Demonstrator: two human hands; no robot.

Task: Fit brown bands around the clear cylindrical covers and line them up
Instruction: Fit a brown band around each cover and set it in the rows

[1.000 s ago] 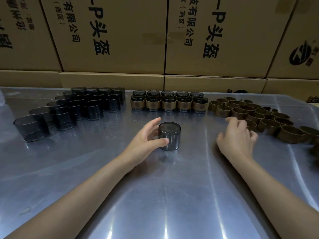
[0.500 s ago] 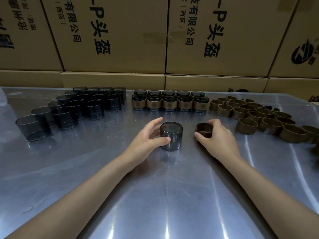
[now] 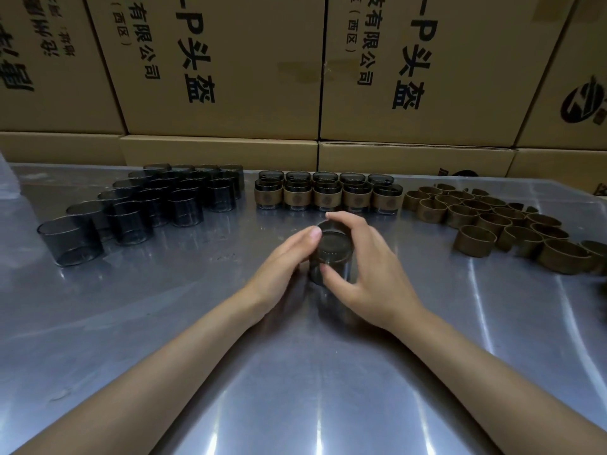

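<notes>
A smoky clear cylindrical cover (image 3: 335, 249) stands closed end up at the middle of the metal table (image 3: 295, 389). My left hand (image 3: 282, 267) grips its left side. My right hand (image 3: 371, 270) curls over its top and right side and holds a brown band (image 3: 338, 228) at the cover's upper rim; my fingers hide most of the band. Several banded covers (image 3: 326, 195) stand in two rows behind. Bare covers (image 3: 157, 205) are grouped at the back left. Loose brown bands (image 3: 492, 221) lie at the back right.
Stacked cardboard cartons (image 3: 230, 77) with printed characters form a wall along the table's far edge. The nearest loose band (image 3: 474, 241) sits about a hand's width right of my right hand.
My right hand picked a brown band from the pile at the right and carried it left onto the top of the cover. My left hand stayed on the cover.
</notes>
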